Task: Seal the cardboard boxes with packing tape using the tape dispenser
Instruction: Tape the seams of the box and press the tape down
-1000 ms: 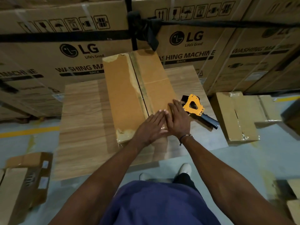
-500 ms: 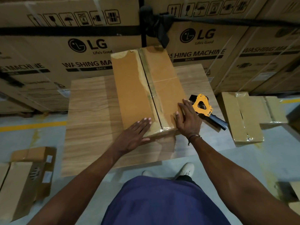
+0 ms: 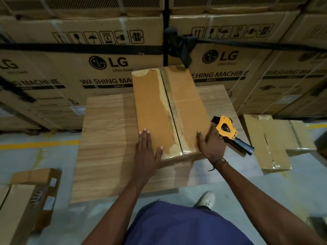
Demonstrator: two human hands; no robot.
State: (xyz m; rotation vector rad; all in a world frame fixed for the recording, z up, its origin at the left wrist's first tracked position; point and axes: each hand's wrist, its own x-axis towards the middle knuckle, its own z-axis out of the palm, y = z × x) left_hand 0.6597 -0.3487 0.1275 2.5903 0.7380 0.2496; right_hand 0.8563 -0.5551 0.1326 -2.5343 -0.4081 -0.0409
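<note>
Both hands have slid apart from the middle of the cardboard box (image 3: 168, 110) to its two sides. Now the left hand (image 3: 146, 152) lies flat with straight fingers on the near left corner of the box, holding nothing. On the other side, the right hand (image 3: 210, 144) rests on the near right edge; its thumb lies flat, but I cannot tell what its fingers do. Sitting on the wooden worktop (image 3: 108, 138) just beside that hand is the tape dispenser (image 3: 228, 131), and no hand holds it. Shiny tape already runs down the middle seam (so this box looks closed). More boxes lie on the floor (image 3: 265, 195), maybe still waiting.
</note>
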